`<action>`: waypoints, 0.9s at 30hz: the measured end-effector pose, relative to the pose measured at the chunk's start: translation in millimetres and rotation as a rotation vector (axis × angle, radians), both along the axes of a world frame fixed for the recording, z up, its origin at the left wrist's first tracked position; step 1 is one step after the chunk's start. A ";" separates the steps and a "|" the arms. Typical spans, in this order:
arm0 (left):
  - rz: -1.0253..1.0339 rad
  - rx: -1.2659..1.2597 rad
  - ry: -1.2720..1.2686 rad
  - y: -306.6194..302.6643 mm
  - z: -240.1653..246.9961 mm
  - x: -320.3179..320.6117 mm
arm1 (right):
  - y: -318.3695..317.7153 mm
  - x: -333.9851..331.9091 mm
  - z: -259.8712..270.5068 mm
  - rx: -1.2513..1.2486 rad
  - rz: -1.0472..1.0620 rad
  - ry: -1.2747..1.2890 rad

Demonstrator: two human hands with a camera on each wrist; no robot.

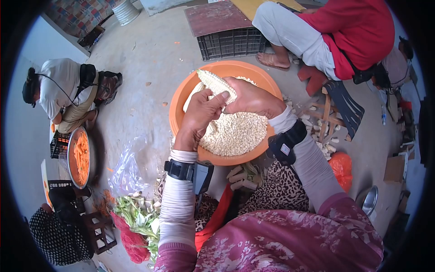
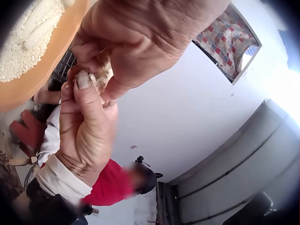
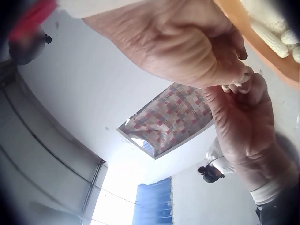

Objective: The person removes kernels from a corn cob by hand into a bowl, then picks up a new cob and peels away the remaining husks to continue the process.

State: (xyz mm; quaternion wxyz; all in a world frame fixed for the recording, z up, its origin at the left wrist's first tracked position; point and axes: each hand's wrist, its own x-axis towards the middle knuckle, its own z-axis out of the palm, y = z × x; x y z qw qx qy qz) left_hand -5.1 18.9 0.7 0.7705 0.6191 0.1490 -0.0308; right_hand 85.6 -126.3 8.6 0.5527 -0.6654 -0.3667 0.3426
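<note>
A pale corn cob (image 1: 216,85), with rows of white kernels, is held in both hands above an orange basin (image 1: 181,86). My left hand (image 1: 199,113) grips its near end, the thumb pressed along the kernels. From the other side my right hand (image 1: 253,97) has its fingers wrapped round the cob. Loose white kernels (image 1: 238,133) fill much of the basin, and whole corn cobs (image 2: 40,33) lie on top of them. In the right wrist view the hands cover most of the held cob, and a few kernels (image 3: 234,86) show between the fingers.
Bare cobs (image 1: 324,147) are scattered to the basin's right, beside an orange bag (image 1: 340,170). Husks (image 1: 138,215) and a clear plastic bag (image 1: 129,170) lie to the left. One person (image 1: 68,90) sits near a bowl of carrots (image 1: 81,156); another (image 1: 349,36) sits at upper right.
</note>
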 end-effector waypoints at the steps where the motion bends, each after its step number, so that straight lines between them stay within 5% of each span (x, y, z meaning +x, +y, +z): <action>1: 0.001 0.000 0.000 1.7 -0.6 -0.2 | -0.7 -0.9 2.4 0.031 -0.010 0.138; 6: 0.105 -0.429 -0.069 6.9 4.9 0.0 | 2.8 2.4 -0.6 0.190 -0.048 0.366; 12: 0.221 -0.571 -0.061 10.2 -1.6 0.7 | 7.1 -0.3 3.8 0.253 -0.069 0.377; 27: 0.255 -0.201 0.068 7.1 4.6 -1.3 | 10.9 -3.5 2.3 0.233 -0.177 0.026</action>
